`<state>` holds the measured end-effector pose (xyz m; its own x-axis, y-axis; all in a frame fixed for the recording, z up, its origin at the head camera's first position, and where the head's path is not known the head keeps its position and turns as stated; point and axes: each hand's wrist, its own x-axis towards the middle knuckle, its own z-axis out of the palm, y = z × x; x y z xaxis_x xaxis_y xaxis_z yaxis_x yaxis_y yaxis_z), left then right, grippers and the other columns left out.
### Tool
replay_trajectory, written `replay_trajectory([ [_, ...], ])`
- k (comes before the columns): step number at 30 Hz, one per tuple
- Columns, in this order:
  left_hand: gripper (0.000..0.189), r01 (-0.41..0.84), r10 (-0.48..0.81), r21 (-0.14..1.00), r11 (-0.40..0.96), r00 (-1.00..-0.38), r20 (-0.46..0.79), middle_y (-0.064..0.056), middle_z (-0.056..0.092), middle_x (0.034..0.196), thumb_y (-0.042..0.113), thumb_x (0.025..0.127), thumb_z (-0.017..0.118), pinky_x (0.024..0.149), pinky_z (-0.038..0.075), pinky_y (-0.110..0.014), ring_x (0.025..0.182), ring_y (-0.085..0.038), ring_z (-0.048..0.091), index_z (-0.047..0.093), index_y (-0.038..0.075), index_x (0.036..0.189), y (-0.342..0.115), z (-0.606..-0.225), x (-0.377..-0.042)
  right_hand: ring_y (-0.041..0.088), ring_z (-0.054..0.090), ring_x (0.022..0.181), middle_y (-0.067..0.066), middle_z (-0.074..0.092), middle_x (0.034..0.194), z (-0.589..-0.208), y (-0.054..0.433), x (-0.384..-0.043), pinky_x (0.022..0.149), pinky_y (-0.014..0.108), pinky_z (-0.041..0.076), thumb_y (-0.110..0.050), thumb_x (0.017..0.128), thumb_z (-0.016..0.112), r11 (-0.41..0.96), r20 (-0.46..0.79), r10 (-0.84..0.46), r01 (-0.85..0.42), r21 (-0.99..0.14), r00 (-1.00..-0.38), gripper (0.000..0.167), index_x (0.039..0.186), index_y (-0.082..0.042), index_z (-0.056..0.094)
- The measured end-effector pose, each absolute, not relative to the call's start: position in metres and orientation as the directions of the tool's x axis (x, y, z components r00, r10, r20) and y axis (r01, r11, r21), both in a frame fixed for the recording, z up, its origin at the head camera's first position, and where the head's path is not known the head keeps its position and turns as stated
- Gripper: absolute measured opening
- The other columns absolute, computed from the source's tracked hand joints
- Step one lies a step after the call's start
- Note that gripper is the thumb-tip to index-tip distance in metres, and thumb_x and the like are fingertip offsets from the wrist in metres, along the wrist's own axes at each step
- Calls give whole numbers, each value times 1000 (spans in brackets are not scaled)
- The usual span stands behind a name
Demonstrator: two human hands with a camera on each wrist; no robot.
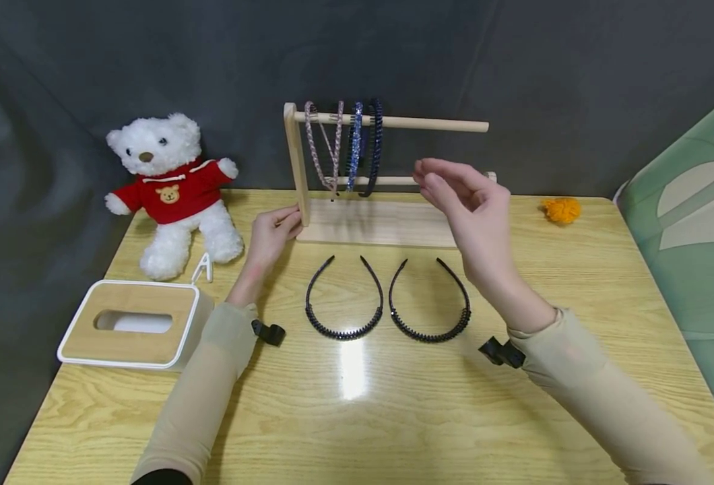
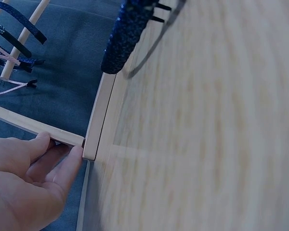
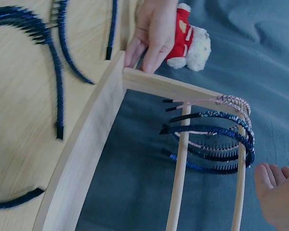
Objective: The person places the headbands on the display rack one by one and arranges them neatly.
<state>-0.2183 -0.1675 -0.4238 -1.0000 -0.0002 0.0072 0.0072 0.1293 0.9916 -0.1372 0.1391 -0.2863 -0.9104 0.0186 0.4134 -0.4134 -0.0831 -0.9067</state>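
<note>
A wooden headband stand [image 1: 387, 225] with two horizontal rods is at the back of the table. My left hand [image 1: 272, 232] pinches the foot of its left upright [image 2: 38, 126] between thumb and fingers. In front of the stand's right side, my right hand [image 1: 478, 219] is raised with loosely bent fingers and nothing in them. Hanging over the rods are a pink braided headband [image 1: 337, 141], a glittery blue headband [image 1: 355, 145] and a dark blue headband [image 1: 376, 145]. Two dark toothed headbands, a left one [image 1: 345, 335] and a right one [image 1: 432, 338], lie before the base.
To the left sits a white teddy bear [image 1: 178, 195] in a red sweater. A tissue box [image 1: 133, 323] with a wooden lid is in front of it, beside a small white letter A [image 1: 202, 268]. An orange fluffy ball [image 1: 562, 211] lies at the back right, and a green patterned cloth [image 1: 696, 249] borders that side.
</note>
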Motion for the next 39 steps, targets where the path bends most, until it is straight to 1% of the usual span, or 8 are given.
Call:
replay_trajectory([
  [6, 31, 3, 3, 992, 129, -1000, 3, -28, 65, 139, 4, 111, 60, 100, 61, -27, 124, -38, 67, 67, -7, 139, -168, -424, -219, 18, 72, 117, 8, 76, 129, -290, 161, -119, 104, 24, 58, -9, 105, 71, 143, 362, -62, -367, -919, -930, 28, 131, -1, 76],
  [13, 30, 17, 5, 995, 101, -1000, 17, -28, 64, 141, 4, 111, 60, 101, 60, -26, 126, -39, 66, 66, -8, 138, -167, -424, -221, 11, 72, 114, 11, 75, 129, -308, 185, -95, 99, 22, 61, 2, 100, 74, 303, 335, -161, -370, -878, -928, 32, 131, 0, 76],
  [16, 30, 22, 2, 995, 96, -1000, 22, -29, 64, 140, 3, 110, 60, 101, 60, -26, 126, -39, 66, 67, -9, 137, -166, -423, -221, 7, 72, 113, 10, 76, 127, -319, 193, -86, 100, 19, 59, 0, 98, 79, 400, 316, -211, -376, -836, -925, 34, 132, -4, 77],
  [22, 30, 9, -6, 996, 92, -1000, 9, -30, 64, 139, 2, 111, 59, 101, 60, -25, 125, -40, 66, 66, -9, 138, -166, -424, -221, 14, 74, 111, 2, 79, 120, -339, 205, -72, 96, 9, 55, -8, 92, 87, 589, 295, -322, -434, -682, -900, 35, 126, -11, 81],
  [26, 31, -7, -12, 995, 100, -1000, -6, -30, 63, 140, 2, 111, 59, 101, 60, -24, 126, -40, 66, 65, -9, 139, -168, -426, -221, 11, 72, 81, 3, 81, 114, -354, 212, -67, 71, 14, 57, -8, 88, 91, 637, 288, -400, -489, -595, -870, 34, 121, -12, 83],
  [29, 31, -15, -11, 994, 110, -1000, -13, -29, 63, 141, 3, 111, 59, 100, 60, -24, 126, -39, 66, 65, -8, 139, -168, -425, -220, 15, 74, 75, 7, 81, 113, -366, 215, -64, 58, 26, 55, -5, 86, 91, 624, 284, -456, -531, -573, -843, 35, 120, -9, 83],
  [31, 31, -11, -9, 993, 114, -1000, -10, -29, 64, 140, 3, 111, 59, 100, 60, -24, 125, -39, 66, 65, -8, 139, -168, -424, -219, 20, 78, 84, 8, 81, 112, -373, 216, -64, 56, 29, 57, -3, 84, 92, 606, 286, -487, -556, -569, -825, 36, 119, -6, 83],
  [39, 30, -6, -6, 995, 102, -1000, -6, -29, 64, 140, 2, 111, 59, 101, 60, -26, 125, -41, 66, 66, -10, 138, -168, -425, -221, 29, 79, 100, 11, 80, 113, -394, 211, -65, 84, 41, 69, 4, 80, 92, 551, 289, -592, -639, -538, -753, 37, 116, 1, 81],
])
